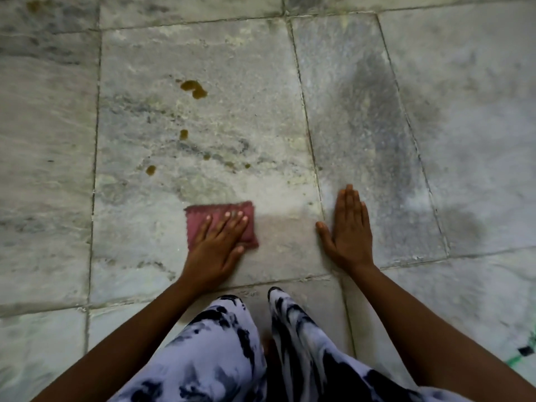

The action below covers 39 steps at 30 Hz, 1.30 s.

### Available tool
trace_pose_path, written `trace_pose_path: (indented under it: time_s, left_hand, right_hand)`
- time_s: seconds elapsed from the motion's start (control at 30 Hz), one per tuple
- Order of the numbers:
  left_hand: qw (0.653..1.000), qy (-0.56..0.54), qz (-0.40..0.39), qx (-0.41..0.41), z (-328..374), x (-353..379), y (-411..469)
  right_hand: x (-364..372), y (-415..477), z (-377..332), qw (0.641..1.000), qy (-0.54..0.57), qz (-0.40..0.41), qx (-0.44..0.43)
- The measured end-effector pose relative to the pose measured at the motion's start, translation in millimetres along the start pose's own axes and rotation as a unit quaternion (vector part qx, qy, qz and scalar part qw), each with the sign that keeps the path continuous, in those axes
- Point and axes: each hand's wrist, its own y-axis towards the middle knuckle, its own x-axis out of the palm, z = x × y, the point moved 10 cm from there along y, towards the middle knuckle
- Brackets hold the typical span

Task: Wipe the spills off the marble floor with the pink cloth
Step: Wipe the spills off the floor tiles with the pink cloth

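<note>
A folded pink cloth (197, 224) lies flat on the marble floor (261, 126). My left hand (216, 246) presses on it with straight fingers, covering its lower middle. My right hand (348, 230) rests flat on the bare floor to the right of the cloth, fingers straight and together, thumb spread out. Brown spills lie beyond the cloth: a large blotch (193, 89), a smaller drop (183, 134) below it, and another drop (150, 169) nearer the cloth, plus a few tiny specks to its right.
My knees in black-and-white patterned trousers (232, 352) fill the bottom centre. Dark damp patches (377, 111) mark the tile to the right. Tile joints run across the floor. A green and black mark (523, 353) shows at the right edge.
</note>
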Motion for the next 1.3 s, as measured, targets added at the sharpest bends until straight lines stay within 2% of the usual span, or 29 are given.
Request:
trace_pose_path:
  time_s: [0.17, 0.3, 0.5, 0.57, 0.6, 0.67, 0.8, 0.83, 0.93, 1.0, 1.03, 1.1, 1.17, 1.23, 1.3]
  left_hand:
    - [0.997, 0.069, -0.013, 0.024, -33, -17, 40]
    - [0.988, 0.104, -0.034, 0.109, 15, -8, 101]
    - [0.952, 0.096, -0.042, 0.286, 92, 14, 87]
    - [0.942, 0.1, -0.054, 0.316, 108, 16, 104]
    - [0.947, 0.102, -0.06, 0.3, 110, 16, 121]
    - [0.972, 0.081, -0.057, 0.215, 107, 12, 161]
    - [0.996, 0.059, 0.007, 0.06, 93, -3, 204]
    - [0.997, 0.051, 0.015, 0.059, 96, -2, 197]
    - [0.984, 0.072, -0.019, 0.164, 116, 14, 151]
    - [0.98, 0.08, -0.042, 0.179, 100, 13, 141]
    - [0.986, 0.071, -0.035, 0.147, 82, 6, 148]
    - [0.999, 0.037, -0.026, 0.025, 32, -11, 167]
    - [0.998, 0.014, -0.001, -0.063, -11, -27, 172]
    - [0.996, 0.011, 0.01, -0.085, -22, -30, 157]
    - [0.999, 0.029, -0.002, -0.041, 1, -18, 128]
  right_hand:
    - [4, -5, 24, 0.999, -0.013, -0.004, 0.029]
    - [4, -5, 23, 0.999, -0.003, -0.009, 0.032]
    - [3, -4, 22, 0.999, 0.014, -0.004, 0.031]
    - [4, -4, 23, 0.999, 0.019, -0.009, 0.029]
    - [4, -4, 22, 0.999, 0.017, -0.009, 0.029]
    - [5, -4, 23, 0.999, 0.012, -0.008, 0.028]
    - [4, -5, 24, 0.999, 0.015, -0.005, 0.028]
    - [4, -4, 24, 0.999, 0.016, -0.006, 0.027]
    - [5, -3, 25, 0.999, 0.015, -0.005, 0.029]
    - [4, -3, 24, 1.0, 0.013, -0.004, 0.027]
    - [5, -3, 23, 1.0, 0.011, -0.003, 0.027]
    - [6, -4, 24, 1.0, 0.013, -0.008, 0.026]
    - [5, -3, 22, 1.0, 0.008, -0.013, 0.022]
    - [-2, 1, 19, 1.0, -0.006, -0.006, 0.005]
    - [-13, 10, 14, 1.0, -0.012, 0.016, 0.002]
